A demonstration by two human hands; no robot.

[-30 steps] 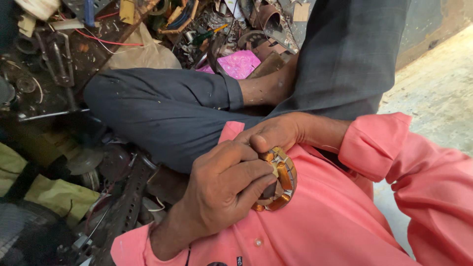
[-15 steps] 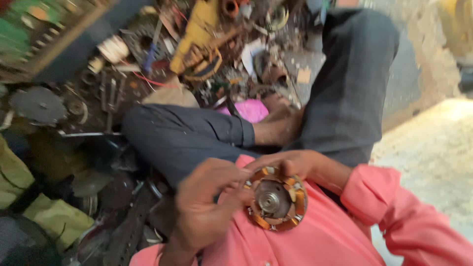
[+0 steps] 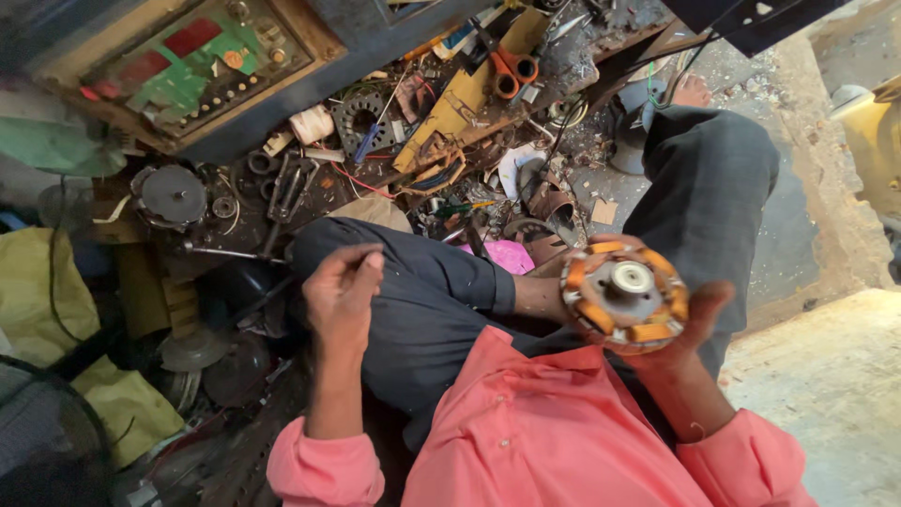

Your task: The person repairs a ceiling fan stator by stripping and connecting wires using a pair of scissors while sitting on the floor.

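The right hand [image 3: 671, 329] cups a round motor stator [image 3: 624, 296] from beneath, fingers closed around its rim; its orange-wrapped coils and grey centre hub face the camera, and the hand's palm is hidden behind it. The stator sits right of centre, above the pink shirt [image 3: 554, 432] and near the bent knee in dark trousers [image 3: 704, 188]. The left hand [image 3: 343, 291] is raised on the left, fingertips pinched together; whether something thin lies between them cannot be made out. On the far floor lies a clutter of metal parts, with orange-handled scissors [image 3: 511, 66] and a green circuit board [image 3: 202, 56] partly cut off by the frame's top.
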